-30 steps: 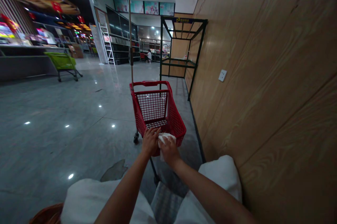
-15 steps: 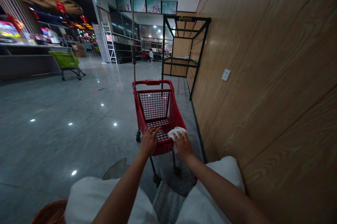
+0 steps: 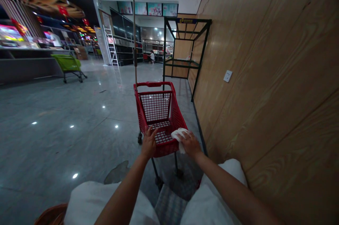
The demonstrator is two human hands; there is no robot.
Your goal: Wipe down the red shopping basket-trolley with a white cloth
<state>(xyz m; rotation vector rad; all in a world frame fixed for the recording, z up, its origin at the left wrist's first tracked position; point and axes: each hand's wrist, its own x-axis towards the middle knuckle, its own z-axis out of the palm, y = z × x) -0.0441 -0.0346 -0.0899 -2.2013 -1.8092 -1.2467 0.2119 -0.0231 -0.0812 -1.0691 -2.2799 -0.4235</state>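
A small red shopping cart [image 3: 164, 150] stands in front of my knees, its handle at the far side and a tall pole rising from its far left corner. On the near left rim rests my left hand [image 3: 149, 144], fingers spread and holding nothing. My right hand [image 3: 190, 144] grips a crumpled white cloth [image 3: 180, 134] at the near right corner of the rim. Part of the cloth hangs below that hand. The basket's grid floor and far grid panel show between my hands.
A wood-panelled wall [image 3: 254, 77] with a socket [image 3: 227, 76] runs close on my right. Beyond the cart stands a dark metal rack [image 3: 182, 65]. A green shopping cart [image 3: 67, 63] is at the left by a counter, and a wicker basket [image 3: 51, 215] sits low at my left. People are far off.
My right hand has slid a little to the right with the cloth, around the corner of the rim. My left hand has stayed nearly in place on the rim.
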